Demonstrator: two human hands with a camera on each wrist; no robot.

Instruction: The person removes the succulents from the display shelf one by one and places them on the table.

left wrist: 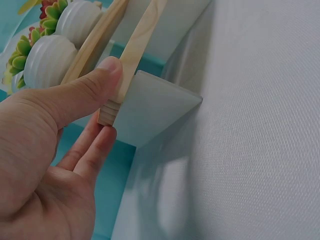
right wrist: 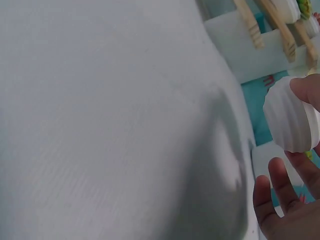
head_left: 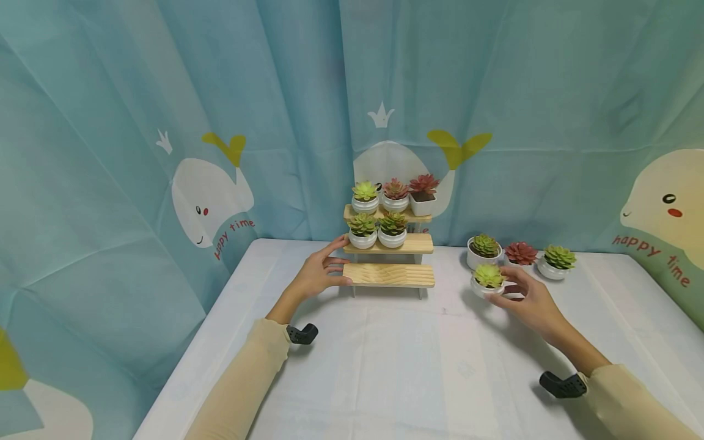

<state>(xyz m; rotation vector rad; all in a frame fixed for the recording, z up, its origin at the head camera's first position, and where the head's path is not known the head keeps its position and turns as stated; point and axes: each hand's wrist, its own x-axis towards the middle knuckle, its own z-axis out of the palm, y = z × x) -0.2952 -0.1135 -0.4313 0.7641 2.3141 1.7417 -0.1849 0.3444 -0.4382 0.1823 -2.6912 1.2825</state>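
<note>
A three-tier wooden display stand (head_left: 388, 275) stands at the back of the table. My left hand (head_left: 320, 271) pinches the left end of its lowest board (left wrist: 131, 60), thumb on one face and fingertips against the other. My right hand (head_left: 527, 300) grips a small succulent (head_left: 488, 275) in a white round pot (right wrist: 289, 116) by its sides, held above the table. Two green succulents (head_left: 393, 227) in white pots sit on the middle tier. The top tier bears a light green succulent (head_left: 365, 194) and two red ones (head_left: 423, 186). The lowest board is bare.
Behind the right hand, a green potted succulent (head_left: 484, 247), a red one (head_left: 520, 253) and another green one (head_left: 558, 260) stand along the table's back edge. A blue curtain (head_left: 308, 122) with whale prints hangs behind the white-covered table (head_left: 385, 366).
</note>
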